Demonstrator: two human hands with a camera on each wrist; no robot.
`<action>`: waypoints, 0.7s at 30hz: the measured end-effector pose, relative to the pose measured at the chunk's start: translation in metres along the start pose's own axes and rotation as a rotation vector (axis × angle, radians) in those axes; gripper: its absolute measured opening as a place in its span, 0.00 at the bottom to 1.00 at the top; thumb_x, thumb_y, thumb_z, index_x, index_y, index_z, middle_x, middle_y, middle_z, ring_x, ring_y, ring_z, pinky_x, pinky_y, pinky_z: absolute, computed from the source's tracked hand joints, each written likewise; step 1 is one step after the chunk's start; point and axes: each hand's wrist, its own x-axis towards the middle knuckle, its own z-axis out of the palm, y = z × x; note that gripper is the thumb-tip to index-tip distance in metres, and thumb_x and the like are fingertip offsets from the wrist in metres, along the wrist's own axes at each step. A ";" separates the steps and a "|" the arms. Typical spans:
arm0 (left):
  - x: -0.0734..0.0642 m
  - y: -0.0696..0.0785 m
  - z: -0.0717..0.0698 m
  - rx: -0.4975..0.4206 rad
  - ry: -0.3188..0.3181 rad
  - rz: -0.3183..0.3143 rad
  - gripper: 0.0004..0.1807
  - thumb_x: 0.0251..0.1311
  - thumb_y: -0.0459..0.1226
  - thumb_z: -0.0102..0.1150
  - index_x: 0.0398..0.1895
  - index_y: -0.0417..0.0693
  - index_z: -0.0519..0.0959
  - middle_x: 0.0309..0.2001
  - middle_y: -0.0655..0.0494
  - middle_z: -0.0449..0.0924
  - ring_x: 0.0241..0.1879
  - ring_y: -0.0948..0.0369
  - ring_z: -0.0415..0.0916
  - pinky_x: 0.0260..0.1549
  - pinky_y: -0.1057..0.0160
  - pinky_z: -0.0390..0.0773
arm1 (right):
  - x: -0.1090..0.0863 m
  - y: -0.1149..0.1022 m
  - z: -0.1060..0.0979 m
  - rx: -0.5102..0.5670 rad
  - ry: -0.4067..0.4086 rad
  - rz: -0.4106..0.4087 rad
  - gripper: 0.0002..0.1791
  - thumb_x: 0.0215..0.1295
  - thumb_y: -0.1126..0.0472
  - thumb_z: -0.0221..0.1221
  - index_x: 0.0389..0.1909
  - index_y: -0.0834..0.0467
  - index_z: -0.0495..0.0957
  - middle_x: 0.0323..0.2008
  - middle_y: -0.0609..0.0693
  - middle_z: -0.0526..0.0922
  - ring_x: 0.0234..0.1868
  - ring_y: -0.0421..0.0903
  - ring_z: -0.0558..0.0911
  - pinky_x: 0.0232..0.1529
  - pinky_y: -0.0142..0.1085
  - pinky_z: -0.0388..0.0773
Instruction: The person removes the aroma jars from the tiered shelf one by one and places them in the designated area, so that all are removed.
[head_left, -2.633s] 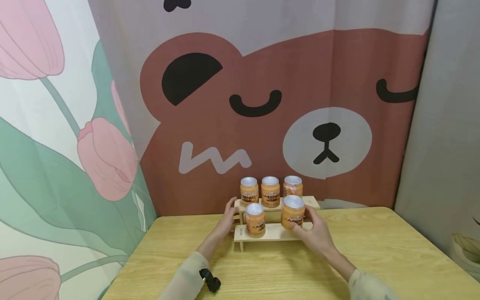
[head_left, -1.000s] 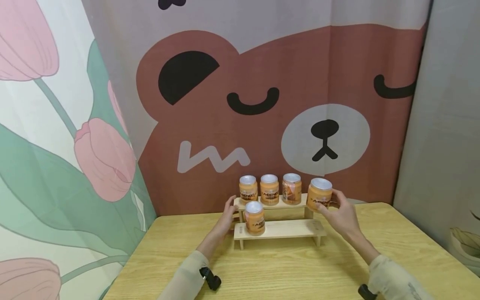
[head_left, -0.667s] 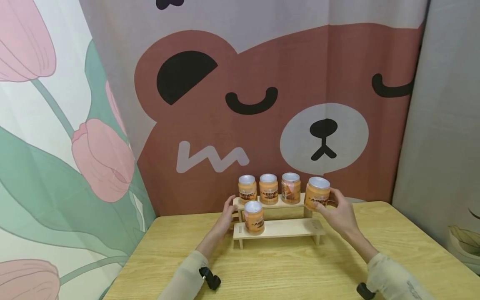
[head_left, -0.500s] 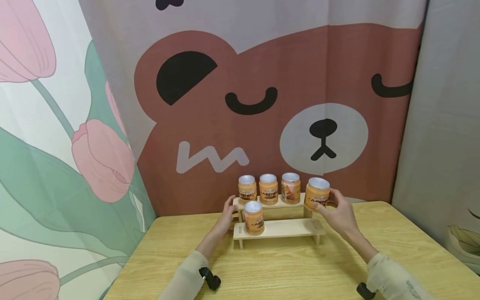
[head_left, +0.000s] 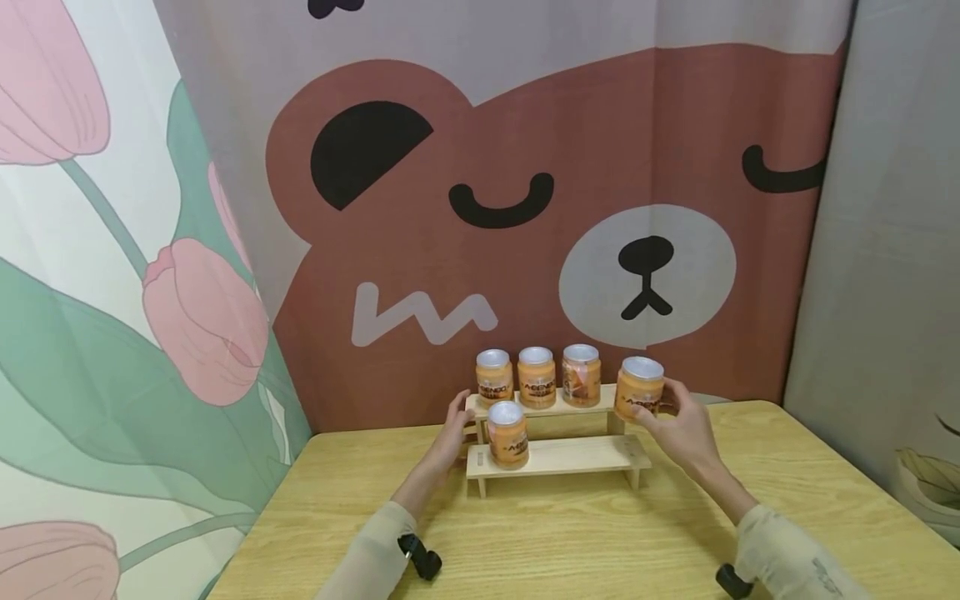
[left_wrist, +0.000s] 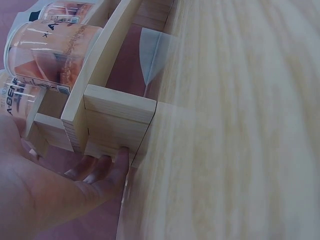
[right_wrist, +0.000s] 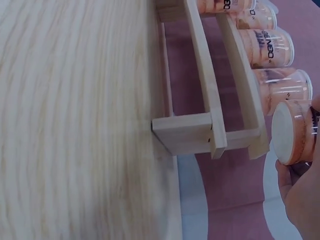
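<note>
My right hand (head_left: 686, 429) grips an orange can (head_left: 640, 393) with a silver lid, thumb in front and fingers behind. The can is upright by the right end of the upper shelf (head_left: 555, 410); its pale base (right_wrist: 283, 133) shows in the right wrist view, apart from the wood. My left hand (head_left: 448, 437) is at the left end of the two-step wooden rack (head_left: 577, 457), its fingertips (left_wrist: 122, 155) against the side panel. Three similar cans (head_left: 537, 379) stand in a row on the upper shelf. One more can (head_left: 508, 437) stands at the lower shelf's left.
The rack stands near the far edge of a wood-grain table (head_left: 570, 542). Behind hangs a curtain (head_left: 420, 367) with a bear print, and a tulip-print curtain (head_left: 210, 333) is on the left. Black straps (head_left: 420, 558) are on both sleeves.
Over the lower shelf earlier, the held can has moved up and right to the upper shelf's right end, then slightly further right. My left hand stays at the rack's left end.
</note>
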 end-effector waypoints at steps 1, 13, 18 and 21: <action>0.000 0.000 0.000 -0.004 0.001 -0.003 0.35 0.76 0.54 0.40 0.82 0.67 0.47 0.79 0.38 0.42 0.73 0.30 0.44 0.65 0.27 0.48 | 0.000 0.002 0.000 -0.001 0.001 0.003 0.34 0.66 0.56 0.68 0.67 0.69 0.68 0.52 0.64 0.80 0.51 0.58 0.79 0.49 0.38 0.77; 0.002 0.000 0.000 0.001 0.007 -0.004 0.35 0.75 0.54 0.42 0.82 0.66 0.48 0.79 0.38 0.41 0.73 0.30 0.45 0.66 0.29 0.48 | 0.003 0.014 -0.008 -0.018 0.051 0.027 0.35 0.66 0.55 0.68 0.66 0.70 0.68 0.51 0.65 0.80 0.50 0.57 0.79 0.45 0.30 0.76; 0.002 0.001 0.000 0.007 0.009 -0.001 0.34 0.76 0.54 0.40 0.82 0.66 0.48 0.79 0.38 0.41 0.74 0.31 0.44 0.66 0.29 0.48 | 0.003 0.019 -0.013 -0.034 0.054 0.060 0.36 0.67 0.52 0.67 0.67 0.69 0.67 0.53 0.65 0.80 0.52 0.57 0.78 0.45 0.29 0.73; 0.002 0.001 0.000 0.011 0.007 0.007 0.35 0.76 0.53 0.40 0.82 0.64 0.47 0.79 0.38 0.41 0.74 0.33 0.44 0.67 0.31 0.47 | 0.003 0.023 -0.014 -0.032 0.058 0.069 0.36 0.68 0.52 0.67 0.67 0.69 0.67 0.54 0.66 0.79 0.52 0.56 0.78 0.46 0.28 0.73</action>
